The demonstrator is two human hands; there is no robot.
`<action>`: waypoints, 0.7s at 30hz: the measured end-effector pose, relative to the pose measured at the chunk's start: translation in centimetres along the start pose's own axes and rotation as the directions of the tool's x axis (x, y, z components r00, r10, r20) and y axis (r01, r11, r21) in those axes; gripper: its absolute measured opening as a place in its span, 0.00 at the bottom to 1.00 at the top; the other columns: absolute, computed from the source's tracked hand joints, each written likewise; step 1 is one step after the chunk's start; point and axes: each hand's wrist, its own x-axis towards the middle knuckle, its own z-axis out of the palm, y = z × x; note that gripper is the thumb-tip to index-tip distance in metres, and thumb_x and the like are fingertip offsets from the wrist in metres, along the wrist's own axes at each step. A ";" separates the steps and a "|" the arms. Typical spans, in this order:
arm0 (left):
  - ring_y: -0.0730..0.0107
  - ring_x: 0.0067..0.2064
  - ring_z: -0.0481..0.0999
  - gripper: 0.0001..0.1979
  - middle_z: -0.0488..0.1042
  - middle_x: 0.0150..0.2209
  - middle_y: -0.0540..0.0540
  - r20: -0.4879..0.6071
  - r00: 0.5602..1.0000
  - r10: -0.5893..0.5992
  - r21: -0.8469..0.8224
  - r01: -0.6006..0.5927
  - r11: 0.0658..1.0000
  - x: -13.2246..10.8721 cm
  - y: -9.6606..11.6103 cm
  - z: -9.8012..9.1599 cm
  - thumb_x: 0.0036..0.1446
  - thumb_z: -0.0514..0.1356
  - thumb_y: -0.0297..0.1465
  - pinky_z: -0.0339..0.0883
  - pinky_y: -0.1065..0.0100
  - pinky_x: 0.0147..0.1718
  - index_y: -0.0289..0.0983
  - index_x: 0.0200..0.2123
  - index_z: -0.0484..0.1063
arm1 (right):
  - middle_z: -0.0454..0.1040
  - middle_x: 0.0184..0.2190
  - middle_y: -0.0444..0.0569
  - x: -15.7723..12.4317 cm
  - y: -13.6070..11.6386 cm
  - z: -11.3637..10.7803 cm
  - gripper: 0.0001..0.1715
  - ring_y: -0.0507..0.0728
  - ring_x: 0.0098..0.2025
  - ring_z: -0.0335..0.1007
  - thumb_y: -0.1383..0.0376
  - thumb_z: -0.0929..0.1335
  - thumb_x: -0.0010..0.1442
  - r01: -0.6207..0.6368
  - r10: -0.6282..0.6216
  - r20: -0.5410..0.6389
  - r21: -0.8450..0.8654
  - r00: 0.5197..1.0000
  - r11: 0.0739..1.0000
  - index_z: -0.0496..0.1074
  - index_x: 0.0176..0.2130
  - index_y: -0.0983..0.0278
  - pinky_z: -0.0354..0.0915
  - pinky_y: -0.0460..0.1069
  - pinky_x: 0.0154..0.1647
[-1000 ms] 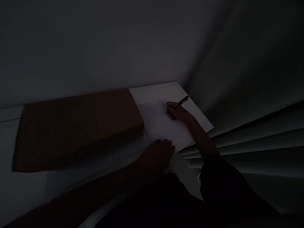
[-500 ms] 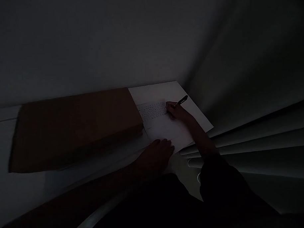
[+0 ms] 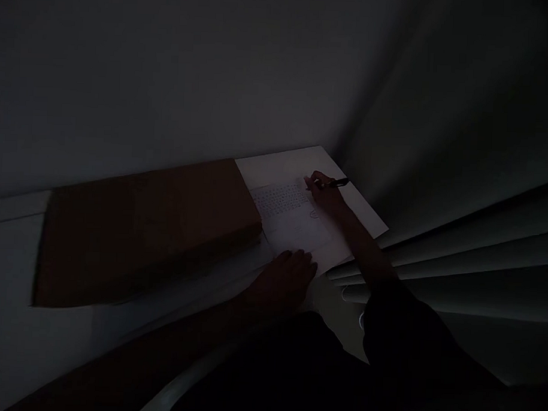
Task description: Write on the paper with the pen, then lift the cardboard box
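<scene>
The room is very dim, a bare wall [image 3: 170,76] meeting a second wall in the far corner, with a pale desk [image 3: 8,340] running along beneath it and the slats of a blind [image 3: 456,266] slanting in from the right. On the desk lies one large brown cardboard box [image 3: 142,225], flat and long, its long axis running left to right along the wall, its right end touching the edge of the paper. Just beside it, in the corner, rests one white sheet of paper [image 3: 295,224] with a block of faint printed rows near its top, its long axis running away from the person toward the corner. The left hand [image 3: 284,281] lies flat and spread on the near edge of the sheet, fingers loosely extended, pressing it down and gripping nothing. The right hand [image 3: 326,195], reaching from a dark sleeve [image 3: 408,336], is closed around one dark pen [image 3: 335,183] above the top right part of the sheet. The pen lies nearly level, its long axis left to right, the back end pointing right toward the blind and the tip hidden among the fingers.
</scene>
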 end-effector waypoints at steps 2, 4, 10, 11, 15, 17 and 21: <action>0.51 0.57 0.70 0.19 0.69 0.59 0.37 -0.003 1.000 0.002 0.015 -0.001 1.000 0.0 0.0 -0.2 0.70 0.50 0.30 0.66 0.54 0.50 0.30 0.59 0.69 | 0.66 0.25 0.44 0.2 0.3 -0.2 0.29 0.55 0.27 0.63 0.40 0.63 0.70 0.068 -0.068 -0.005 -0.090 0.998 0.994 0.65 0.36 0.62 0.55 0.47 0.29; 0.50 0.58 0.69 0.20 0.68 0.60 0.36 -0.009 1.000 0.001 0.026 -0.001 1.000 0.0 0.0 -0.3 0.69 0.51 0.30 0.66 0.54 0.51 0.30 0.59 0.68 | 0.68 0.29 0.45 0.5 0.8 -0.4 0.25 0.56 0.31 0.65 0.43 0.63 0.70 0.158 -0.154 0.042 -0.128 0.987 0.979 0.67 0.40 0.62 0.58 0.48 0.32; 0.52 0.59 0.68 0.21 0.68 0.61 0.36 -0.053 0.998 0.018 0.039 -0.016 0.999 0.0 -0.2 0.5 0.70 0.51 0.33 0.64 0.54 0.53 0.30 0.61 0.68 | 0.70 0.49 0.55 0.8 1.6 -0.5 0.15 0.62 0.47 0.68 0.60 0.61 0.68 0.333 -0.321 0.095 -0.171 0.942 0.927 0.69 0.49 0.64 0.64 0.53 0.45; 0.52 0.59 0.68 0.21 0.68 0.61 0.36 -0.073 0.997 0.026 0.048 -0.022 0.999 -0.1 -0.3 0.7 0.70 0.51 0.34 0.64 0.54 0.53 0.30 0.61 0.67 | 0.69 0.50 0.55 0.7 1.5 -0.5 0.16 0.62 0.50 0.68 0.65 0.60 0.67 0.349 -0.334 0.108 -0.190 0.936 0.918 0.69 0.50 0.64 0.64 0.53 0.48; 0.52 0.59 0.68 0.21 0.68 0.60 0.36 -0.159 0.986 0.045 0.059 -0.036 0.998 -0.3 -0.4 1.1 0.70 0.50 0.33 0.62 0.55 0.54 0.29 0.60 0.67 | 0.68 0.53 0.55 0.6 1.5 -0.4 0.22 0.62 0.55 0.66 0.74 0.56 0.63 0.380 -0.340 0.188 -0.251 0.921 0.890 0.69 0.52 0.64 0.65 0.54 0.51; 0.52 0.59 0.68 0.20 0.69 0.60 0.36 -0.170 0.984 0.046 0.051 -0.038 0.998 -0.4 -0.4 1.0 0.70 0.50 0.32 0.62 0.55 0.54 0.29 0.60 0.67 | 0.69 0.52 0.55 0.5 1.6 -0.5 0.21 0.62 0.53 0.67 0.72 0.55 0.67 0.400 -0.355 0.210 -0.242 0.911 0.884 0.69 0.52 0.64 0.66 0.55 0.50; 0.51 0.58 0.69 0.20 0.69 0.60 0.35 -0.136 0.990 0.037 0.060 -0.029 0.998 -0.2 -0.2 0.8 0.70 0.50 0.32 0.63 0.54 0.53 0.29 0.60 0.67 | 0.70 0.51 0.55 0.3 1.5 -0.6 0.21 0.63 0.52 0.66 0.73 0.57 0.67 0.404 -0.336 0.262 -0.275 0.905 0.872 0.71 0.53 0.66 0.67 0.56 0.50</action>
